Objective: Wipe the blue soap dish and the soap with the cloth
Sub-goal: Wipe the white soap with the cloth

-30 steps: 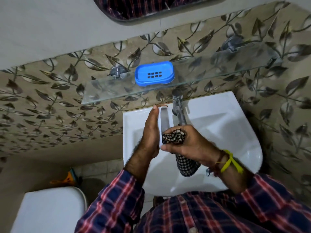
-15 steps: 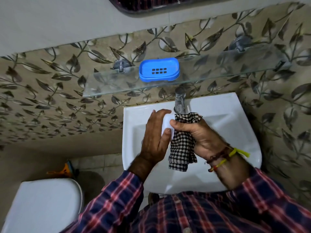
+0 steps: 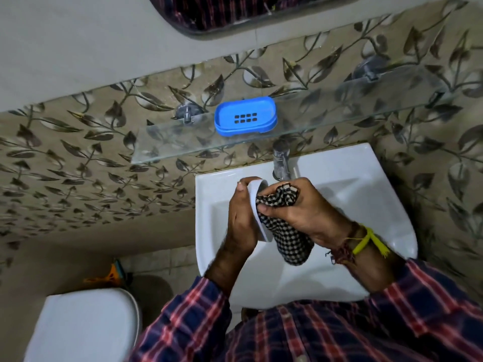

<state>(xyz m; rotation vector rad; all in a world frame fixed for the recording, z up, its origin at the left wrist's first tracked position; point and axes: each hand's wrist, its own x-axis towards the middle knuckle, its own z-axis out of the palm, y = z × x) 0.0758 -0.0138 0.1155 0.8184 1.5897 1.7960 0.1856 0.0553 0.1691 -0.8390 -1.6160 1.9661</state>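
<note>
The blue soap dish (image 3: 245, 116) stands with nothing in it on the glass shelf (image 3: 167, 142) above the basin. Over the basin, my left hand (image 3: 240, 218) grips a white bar of soap (image 3: 257, 205) on edge. My right hand (image 3: 303, 207) clutches a black-and-white checked cloth (image 3: 285, 231) and presses it against the soap's right face. The cloth's loose end hangs down below both hands. Much of the soap is hidden by fingers and cloth.
A white wash basin (image 3: 366, 205) lies under my hands, with a chrome tap (image 3: 281, 160) just behind them. A white toilet lid (image 3: 81, 325) is at the lower left. A mirror edge (image 3: 235, 19) runs along the top. Leaf-patterned tiles cover the wall.
The cloth has slid down along the soap, and my right hand has shifted with it. My left hand has kept hold of the soap and turned slightly. The view moved a little.
</note>
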